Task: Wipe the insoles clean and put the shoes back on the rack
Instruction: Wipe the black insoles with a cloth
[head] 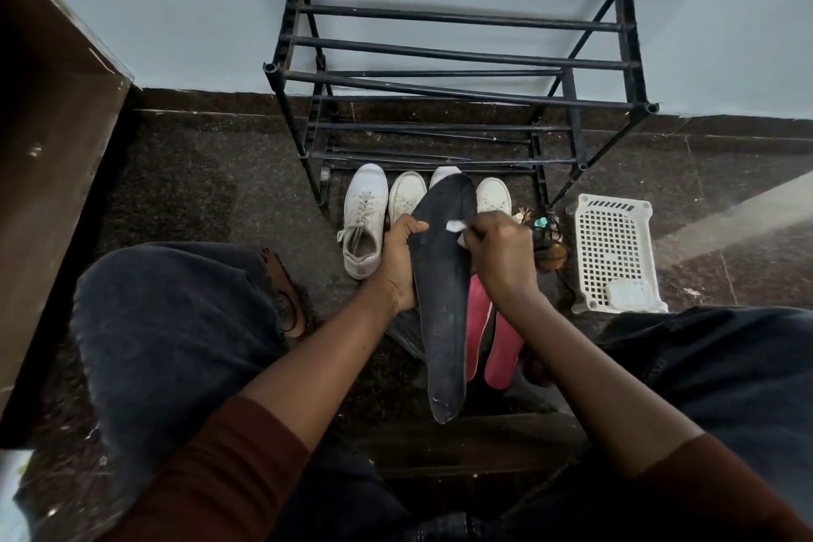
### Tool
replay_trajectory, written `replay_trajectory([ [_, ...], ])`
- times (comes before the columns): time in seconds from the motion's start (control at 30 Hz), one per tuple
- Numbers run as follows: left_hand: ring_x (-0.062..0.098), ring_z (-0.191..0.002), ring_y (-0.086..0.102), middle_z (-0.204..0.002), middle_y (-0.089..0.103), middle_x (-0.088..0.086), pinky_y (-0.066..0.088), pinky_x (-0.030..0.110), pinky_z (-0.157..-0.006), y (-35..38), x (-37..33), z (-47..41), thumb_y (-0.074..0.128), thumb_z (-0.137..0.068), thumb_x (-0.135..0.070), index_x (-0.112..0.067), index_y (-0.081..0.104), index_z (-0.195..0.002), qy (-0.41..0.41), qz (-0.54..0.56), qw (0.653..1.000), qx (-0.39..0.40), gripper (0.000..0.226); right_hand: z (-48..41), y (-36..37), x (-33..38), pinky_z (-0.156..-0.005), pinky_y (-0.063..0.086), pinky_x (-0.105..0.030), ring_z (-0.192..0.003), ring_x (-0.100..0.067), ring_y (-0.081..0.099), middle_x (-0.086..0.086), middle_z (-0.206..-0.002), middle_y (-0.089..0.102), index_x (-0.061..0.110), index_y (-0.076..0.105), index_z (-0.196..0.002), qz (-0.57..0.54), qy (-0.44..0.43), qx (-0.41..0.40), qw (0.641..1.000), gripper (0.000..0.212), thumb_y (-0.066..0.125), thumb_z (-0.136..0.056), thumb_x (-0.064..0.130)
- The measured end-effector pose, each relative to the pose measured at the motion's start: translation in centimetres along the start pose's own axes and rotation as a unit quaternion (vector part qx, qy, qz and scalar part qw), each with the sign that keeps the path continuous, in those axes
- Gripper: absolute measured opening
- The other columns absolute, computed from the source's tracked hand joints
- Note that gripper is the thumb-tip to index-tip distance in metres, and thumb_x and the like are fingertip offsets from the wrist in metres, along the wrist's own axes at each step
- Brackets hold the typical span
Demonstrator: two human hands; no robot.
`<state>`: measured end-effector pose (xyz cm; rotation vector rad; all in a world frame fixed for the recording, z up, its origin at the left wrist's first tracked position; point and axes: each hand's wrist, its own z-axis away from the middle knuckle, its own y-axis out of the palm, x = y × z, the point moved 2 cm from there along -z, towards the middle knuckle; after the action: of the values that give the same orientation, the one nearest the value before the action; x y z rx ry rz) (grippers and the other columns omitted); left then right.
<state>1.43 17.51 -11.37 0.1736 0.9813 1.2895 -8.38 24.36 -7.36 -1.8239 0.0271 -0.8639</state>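
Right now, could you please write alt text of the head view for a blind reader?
A person's left hand grips a dark insole while the right hand rubs it with a white wipe. White shoes stand on the floor before a black rack; pink insoles lie nearby.

rack (pixel 462 53) at wall | shoes (pixel 363 220) on floor before rack | basket (pixel 613 251) right of shoes | insole (pixel 440 299) before shoes, between left hand (pixel 398 260) and right hand (pixel 501 251) | wipe (pixel 455 226) on insole | lower insoles (pixel 506 348) on floor beneath
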Motion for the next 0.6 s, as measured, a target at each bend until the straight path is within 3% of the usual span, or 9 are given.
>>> replay_trajectory([
  [0.17, 0.026, -0.075, 0.064, -0.083, 0.069, 0.014, 0.050, 0.033, -0.075, -0.3, -0.6, -0.1, 0.047, -0.069, -0.030, -0.003, 0.073, -0.090, 0.041, 0.016, 0.999, 0.015, 0.043, -2.6, -0.2, 0.2, -0.071, 0.047, -0.038, -0.079, -0.036, 0.062, -0.023, -0.083, 0.066, -0.004, 0.070, -0.087, -0.021, 0.025, -0.044, 0.999, 0.013, 0.060, -0.080, -0.002],
  [0.23, 0.024, -0.070, 0.067, -0.078, 0.071, 0.013, 0.055, 0.029, -0.068, -0.6, -0.7, -0.2, 0.042, -0.074, -0.032, -0.005, 0.076, -0.084, 0.043, 0.023, 0.999, 0.020, 0.044, -2.0, 0.4, 0.1, -0.072, 0.042, -0.037, -0.081, -0.036, 0.061, -0.023, -0.085, 0.066, -0.005, 0.070, -0.087, -0.011, 0.005, 0.001, 1.000, 0.013, 0.060, -0.080, -0.002],
  [0.33, 0.026, -0.069, 0.063, -0.079, 0.068, 0.015, 0.050, 0.032, -0.069, -0.7, -0.5, -0.1, 0.042, -0.071, -0.037, -0.003, 0.072, -0.091, 0.026, 0.031, 0.999, 0.022, 0.050, 0.5, 1.5, 0.0, -0.073, 0.048, -0.040, -0.082, -0.035, 0.062, -0.023, -0.089, 0.065, -0.005, 0.070, -0.090, -0.011, -0.039, 0.082, 0.996, 0.014, 0.061, -0.080, -0.002],
  [0.4, 0.027, -0.068, 0.061, -0.077, 0.067, 0.015, 0.047, 0.032, -0.069, -0.9, 0.0, -0.3, 0.044, -0.067, -0.038, -0.004, 0.073, -0.085, 0.012, 0.021, 1.000, -0.002, 0.048, 2.3, 1.8, -0.1, -0.072, 0.051, -0.039, -0.083, -0.035, 0.063, -0.021, -0.090, 0.066, -0.004, 0.071, -0.093, -0.010, -0.059, 0.108, 0.992, 0.016, 0.061, -0.081, -0.003],
  [0.5, 0.027, -0.070, 0.060, -0.076, 0.066, 0.014, 0.045, 0.032, -0.071, -0.8, 0.5, -0.3, 0.049, -0.062, -0.037, -0.005, 0.073, -0.082, -0.001, 0.018, 1.000, -0.018, 0.045, 3.0, 1.5, -0.4, -0.070, 0.049, -0.033, -0.079, -0.032, 0.065, -0.019, -0.086, 0.067, -0.003, 0.072, -0.088, -0.023, -0.055, 0.098, 0.993, 0.014, 0.062, -0.079, -0.005],
  [0.6, 0.024, -0.066, 0.063, -0.073, 0.068, 0.012, 0.049, 0.029, -0.068, -0.4, 0.6, -0.2, 0.048, -0.064, -0.038, -0.006, 0.075, -0.079, 0.002, 0.004, 1.000, -0.002, 0.045, 1.4, 1.0, -0.5, -0.068, 0.048, -0.040, -0.077, -0.035, 0.062, -0.021, -0.081, 0.066, -0.007, 0.070, -0.081, -0.013, -0.025, 0.053, 0.998, 0.010, 0.060, -0.079, -0.004],
])
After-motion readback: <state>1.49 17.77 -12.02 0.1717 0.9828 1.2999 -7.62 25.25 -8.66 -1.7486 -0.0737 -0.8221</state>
